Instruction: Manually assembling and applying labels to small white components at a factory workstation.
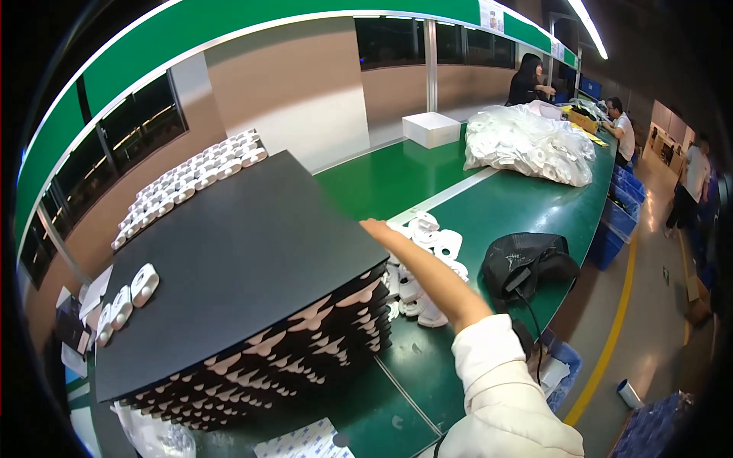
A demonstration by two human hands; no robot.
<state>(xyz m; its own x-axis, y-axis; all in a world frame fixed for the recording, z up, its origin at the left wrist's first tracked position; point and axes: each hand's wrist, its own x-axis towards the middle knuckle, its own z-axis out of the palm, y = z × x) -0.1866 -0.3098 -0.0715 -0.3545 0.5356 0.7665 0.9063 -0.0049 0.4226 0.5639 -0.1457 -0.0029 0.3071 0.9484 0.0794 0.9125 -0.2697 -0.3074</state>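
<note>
My right arm reaches in from the lower right in a white sleeve. My right hand [374,227] is at the right corner of a tall stack of black sheets [237,244]; its fingers are hidden, so I cannot see whether it holds anything. Close beside it, loose white plastic parts [424,267] with round holes lie heaped on the green table. On the stack's top sheet, three white parts [122,305] stand in a line near the left edge, and rows of similar parts [191,179] fill the far left edge. Pale parts show between the layers. My left hand is out of view.
A large clear bag of white parts [531,145] and a white box [431,130] sit farther along the green table [389,179]. A black cap-like item [527,263] lies near its right edge. Blue bins [615,221] line that side. Other people are farther back.
</note>
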